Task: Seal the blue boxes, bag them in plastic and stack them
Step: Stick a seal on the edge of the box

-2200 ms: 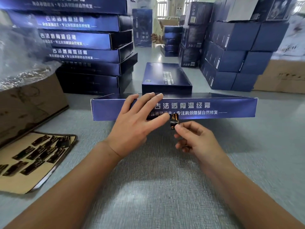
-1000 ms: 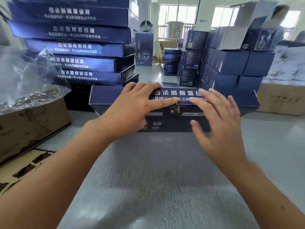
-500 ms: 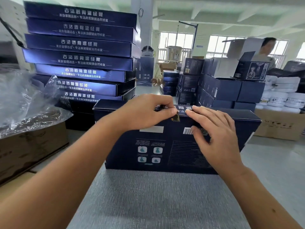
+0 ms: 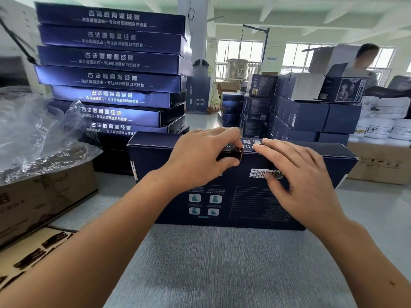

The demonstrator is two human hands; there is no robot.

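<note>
A flat blue box (image 4: pixel 244 201) stands on its long edge on the grey table (image 4: pixel 222 263), its printed back with a barcode facing me. A small dark seal sticker (image 4: pixel 231 154) is folded over its top edge near the middle. My left hand (image 4: pixel 200 158) curls over that edge and pinches the box there, with the thumb on the sticker. My right hand (image 4: pixel 298 174) lies beside it, its straight fingers resting on the top edge and the back face. A tall stack of the same blue boxes (image 4: pixel 111 76) rises behind on the left.
Crumpled clear plastic bags (image 4: pixel 37 134) lie on a cardboard carton (image 4: pixel 44 196) at the left. A sheet of dark stickers (image 4: pixel 29 256) lies at the near left. Cube-shaped blue boxes (image 4: pixel 311 114) and another carton (image 4: pixel 378 163) stand at the right. Two people (image 4: pixel 364 61) work at the back.
The box went from lying flat to standing on its long edge. The sticker left my right hand and now sits on the box's top edge under my left thumb.
</note>
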